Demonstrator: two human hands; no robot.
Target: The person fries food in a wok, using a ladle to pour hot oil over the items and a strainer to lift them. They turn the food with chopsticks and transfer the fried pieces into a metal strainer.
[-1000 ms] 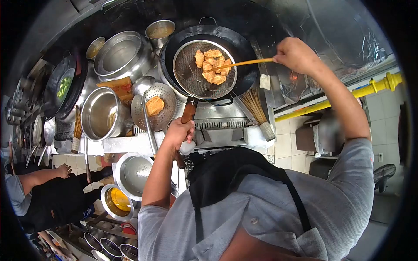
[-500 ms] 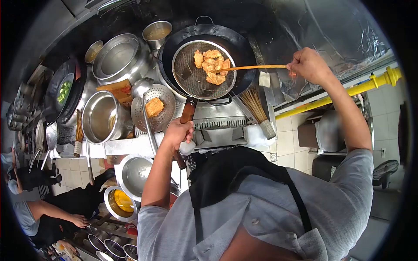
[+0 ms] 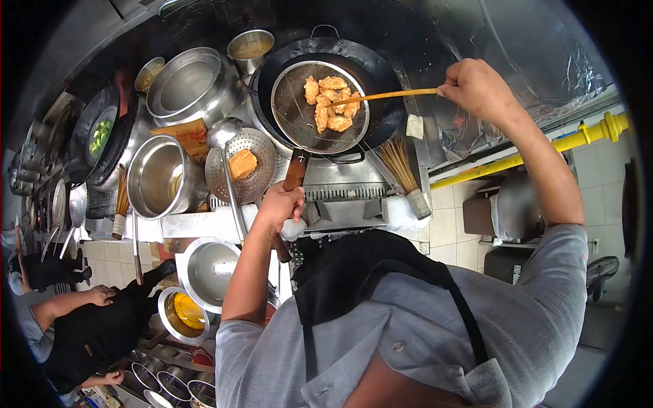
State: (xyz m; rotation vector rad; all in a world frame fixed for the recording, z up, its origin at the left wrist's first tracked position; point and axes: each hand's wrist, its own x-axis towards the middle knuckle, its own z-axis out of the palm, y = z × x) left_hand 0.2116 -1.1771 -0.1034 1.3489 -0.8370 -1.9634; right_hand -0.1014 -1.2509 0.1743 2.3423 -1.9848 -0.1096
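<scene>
Fried pieces (image 3: 331,102), golden and clumped together, lay in the far half of a round wire strainer (image 3: 292,129) that sat inside a black wok (image 3: 381,75) on the range.

At the far left, a co-worker's hand (image 3: 102,296) rested low beside the worktop (image 3: 197,223); half a second before, it hung further right and nearer. Beyond it stood a dark wok of greens (image 3: 101,136), then a steel pot (image 3: 160,178) and a larger steel pot (image 3: 187,85) behind it. Just right of the pots, a perforated ladle (image 3: 262,153) carried one fried slab (image 3: 243,164).

The left hand (image 3: 279,204) had its grip closed round the wooden handle (image 3: 296,171) of the strainer, at the near end, well short of the food; it had not shifted since the earlier frame.

Right of the strainer, long chopsticks (image 3: 394,96) ran from the pieces out to the right hand (image 3: 479,85), whose grip was pinched shut on their far end. Their tips touched the right side of the heap. Earlier the chopsticks lay almost level and that hand was lower and further right; now it sat higher, with the sticks sloping down toward the food.

A bamboo brush (image 3: 401,170) leaned just near of the wok, and a yellow pipe (image 3: 578,139) crossed the wall at the right.
</scene>
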